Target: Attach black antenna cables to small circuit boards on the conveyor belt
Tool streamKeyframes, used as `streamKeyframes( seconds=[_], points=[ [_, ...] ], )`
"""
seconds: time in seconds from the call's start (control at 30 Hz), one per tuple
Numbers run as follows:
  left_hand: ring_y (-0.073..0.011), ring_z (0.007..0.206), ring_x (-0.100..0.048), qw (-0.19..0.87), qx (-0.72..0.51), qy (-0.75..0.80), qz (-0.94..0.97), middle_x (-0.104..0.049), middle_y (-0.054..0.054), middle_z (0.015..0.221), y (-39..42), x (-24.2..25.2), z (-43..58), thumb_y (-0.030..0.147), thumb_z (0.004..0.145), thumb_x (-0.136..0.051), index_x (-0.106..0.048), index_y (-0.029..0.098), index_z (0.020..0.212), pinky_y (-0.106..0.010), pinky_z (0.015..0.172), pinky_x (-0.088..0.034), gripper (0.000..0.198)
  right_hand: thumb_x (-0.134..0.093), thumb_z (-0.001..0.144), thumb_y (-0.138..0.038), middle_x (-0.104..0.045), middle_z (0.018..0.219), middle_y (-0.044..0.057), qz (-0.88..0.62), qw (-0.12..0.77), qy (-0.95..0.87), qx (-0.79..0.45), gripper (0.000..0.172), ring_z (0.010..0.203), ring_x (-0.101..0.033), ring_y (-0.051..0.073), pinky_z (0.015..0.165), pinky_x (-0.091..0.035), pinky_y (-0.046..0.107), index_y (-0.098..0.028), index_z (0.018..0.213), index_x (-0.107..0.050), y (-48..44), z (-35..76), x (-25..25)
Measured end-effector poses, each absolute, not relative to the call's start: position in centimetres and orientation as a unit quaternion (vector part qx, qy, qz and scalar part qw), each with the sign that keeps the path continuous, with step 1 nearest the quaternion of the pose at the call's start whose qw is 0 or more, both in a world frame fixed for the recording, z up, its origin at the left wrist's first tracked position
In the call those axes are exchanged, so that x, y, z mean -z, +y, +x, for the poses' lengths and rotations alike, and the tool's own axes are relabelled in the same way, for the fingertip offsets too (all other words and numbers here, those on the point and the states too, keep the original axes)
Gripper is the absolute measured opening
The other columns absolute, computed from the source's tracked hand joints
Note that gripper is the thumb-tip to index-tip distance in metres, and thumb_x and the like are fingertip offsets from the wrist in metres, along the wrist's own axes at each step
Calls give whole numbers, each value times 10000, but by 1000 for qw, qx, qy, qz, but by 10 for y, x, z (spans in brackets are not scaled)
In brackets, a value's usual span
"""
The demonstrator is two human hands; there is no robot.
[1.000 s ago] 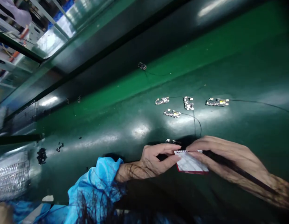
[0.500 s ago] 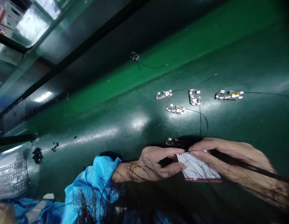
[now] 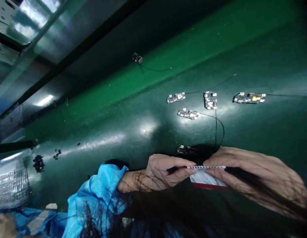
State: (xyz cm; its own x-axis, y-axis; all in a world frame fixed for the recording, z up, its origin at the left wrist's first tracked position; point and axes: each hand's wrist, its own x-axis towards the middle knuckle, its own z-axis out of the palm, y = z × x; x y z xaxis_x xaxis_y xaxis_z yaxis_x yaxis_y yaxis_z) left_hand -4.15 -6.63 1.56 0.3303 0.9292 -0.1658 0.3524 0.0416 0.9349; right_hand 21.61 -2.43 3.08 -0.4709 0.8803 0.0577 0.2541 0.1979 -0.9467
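Between my hands is a small white notepad [image 3: 205, 178] with a row of binding holes along its top edge and a red strip at its lower edge. My left hand [image 3: 163, 168], below a blue sleeve, pinches the left end of that top edge between thumb and forefinger. The right end is pinched by my right hand [image 3: 257, 178], its other fingers partly hidden. Just beyond the fingers lies a dark circuit board [image 3: 185, 150], partly in shadow. Farther out rest a board with a curled cable [image 3: 188, 114] and an upright-turned board [image 3: 210, 100].
More small boards with thin cables lie on the green table: one board [image 3: 175, 98] mid-table, a board [image 3: 250, 98] at right, another board [image 3: 137, 58] farther back. At left are a pile of black parts [image 3: 38, 163] and a clear plastic tray [image 3: 11, 183]. Another person's blue sleeve [image 3: 49, 219] shows lower left.
The notepad has tilted so that its holed top edge faces me and less of its white face shows. My right hand has shifted slightly right. Both hands keep their pinch.
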Motion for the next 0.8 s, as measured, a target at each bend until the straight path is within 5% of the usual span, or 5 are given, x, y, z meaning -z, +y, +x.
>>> streamKeyframes(
  seconds=[0.13, 0.33, 0.57, 0.63, 0.8],
  points=[
    [-253, 807, -951, 522, -280, 521, 615, -973, 19, 994, -73, -13, -38, 388, 1037, -879, -954, 347, 1329, -307, 785, -782, 304, -803, 1120, -458, -928, 860, -55, -450, 346, -637, -521, 163, 628, -869, 216, 593, -735, 249, -415, 996, -900, -28, 210, -29],
    [-236, 669, -916, 532, -285, 494, 626, -965, 19, 937, -60, -16, -44, 349, 1028, -906, -995, 338, 1133, -290, 675, -774, 139, -808, 1100, -583, -891, 749, -34, -454, 340, -620, -542, 299, 543, -829, 215, 503, -682, 237, -386, 898, -906, -25, 205, -31],
    [-246, 633, -904, 530, -277, 522, 608, -958, 14, 906, -52, -31, -48, 343, 1016, -918, -1006, 316, 1075, -287, 642, -772, 109, -818, 1093, -405, -949, 981, -55, -414, 332, -698, -480, 150, 711, -894, 242, 700, -777, 297, -471, 1228, -822, -28, 218, -27],
    [-239, 640, -907, 519, -305, 526, 601, -963, 3, 923, -51, -30, -47, 305, 1024, -905, -1001, 297, 1054, -270, 659, -778, 102, -821, 1092, -426, -926, 895, -63, -440, 318, -680, -492, 31, 621, -850, 223, 642, -752, 285, -448, 1109, -833, -25, 216, -32],
    [-256, 743, -939, 499, -357, 494, 617, -979, -44, 1023, -54, -22, -45, 295, 983, -945, -976, 264, 1168, -287, 745, -808, 190, -842, 1063, -620, -878, 724, -35, -478, 332, -609, -539, 342, 532, -807, 207, 515, -670, 242, -369, 833, -872, -19, 203, -37]
  ],
)
